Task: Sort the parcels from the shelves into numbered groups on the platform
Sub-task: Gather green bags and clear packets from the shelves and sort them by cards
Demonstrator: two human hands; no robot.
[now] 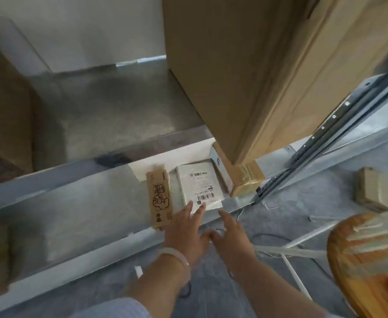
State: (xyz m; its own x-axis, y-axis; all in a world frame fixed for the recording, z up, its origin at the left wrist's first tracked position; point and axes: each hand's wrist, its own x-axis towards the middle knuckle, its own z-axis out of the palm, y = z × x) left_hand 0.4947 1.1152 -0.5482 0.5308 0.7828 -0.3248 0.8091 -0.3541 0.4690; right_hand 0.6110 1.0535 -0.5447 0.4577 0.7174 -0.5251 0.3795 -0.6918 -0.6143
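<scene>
Both hands open: left hand [185, 228] fingertips touching flat white labelled plastic parcel [198, 188] on grey metal shelf [85, 207]; right hand [231, 232] beside. Risk: slick parcel slipping, nudging adjacent brown printed carton [159, 198].

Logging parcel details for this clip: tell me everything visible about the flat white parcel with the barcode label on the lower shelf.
The flat white plastic-wrapped parcel lies flat on the lower metal shelf, with a printed barcode label facing up. A slim printed cardboard box lies on its left and a taped cardboard box on its right. The left hand fingertips reach its near edge.
</scene>
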